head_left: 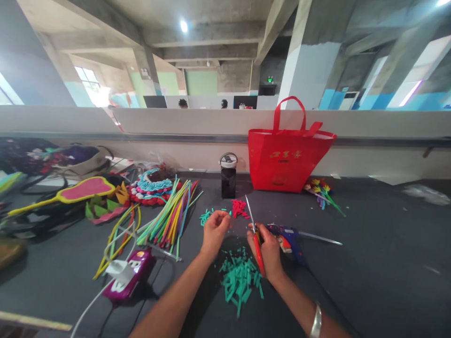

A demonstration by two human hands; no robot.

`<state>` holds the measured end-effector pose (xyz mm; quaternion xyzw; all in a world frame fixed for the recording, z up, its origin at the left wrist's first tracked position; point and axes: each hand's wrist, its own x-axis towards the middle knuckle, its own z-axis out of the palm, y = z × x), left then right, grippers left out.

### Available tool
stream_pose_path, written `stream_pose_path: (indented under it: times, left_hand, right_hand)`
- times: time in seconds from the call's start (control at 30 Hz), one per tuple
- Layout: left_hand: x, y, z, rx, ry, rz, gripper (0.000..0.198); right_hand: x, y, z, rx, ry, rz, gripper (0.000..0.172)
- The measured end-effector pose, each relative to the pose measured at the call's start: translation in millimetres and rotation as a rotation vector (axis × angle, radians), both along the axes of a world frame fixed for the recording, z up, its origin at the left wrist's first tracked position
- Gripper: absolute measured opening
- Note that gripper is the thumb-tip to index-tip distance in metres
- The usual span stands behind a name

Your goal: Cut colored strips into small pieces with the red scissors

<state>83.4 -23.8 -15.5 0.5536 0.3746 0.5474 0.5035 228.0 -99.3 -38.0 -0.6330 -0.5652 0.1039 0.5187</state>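
My right hand (268, 249) is closed round red-handled scissors (254, 237), whose blades point up and away. My left hand (214, 230) is curled in a pinch just left of the blades; what it pinches is too small to make out. Below and between the hands lies a heap of short green cut pieces (240, 279) on the dark table. A small pile of red pieces (239, 208) and a few green ones (206, 217) lie just beyond the hands.
A blue glue gun (291, 237) lies right of my right hand. A bundle of coloured sticks (169, 218) and a purple device (130, 277) with a white cable lie left. A dark bottle (229, 180) and red tote bag (287, 152) stand behind.
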Motion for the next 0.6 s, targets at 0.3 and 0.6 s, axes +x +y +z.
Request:
stream_pose_path:
  times: [0.3,0.6]
  left_hand:
    - [-28.7,44.0,-30.2,0.022,0.360,0.365,0.016]
    - [-9.9,14.7,-16.2,0.299,0.541,-0.320,0.012]
  right_hand:
    - [4.2,2.8,-4.0,0.011,0.060,0.029,0.027]
    - [7.1,5.0,-1.9,0.024,0.085,-0.008,0.029]
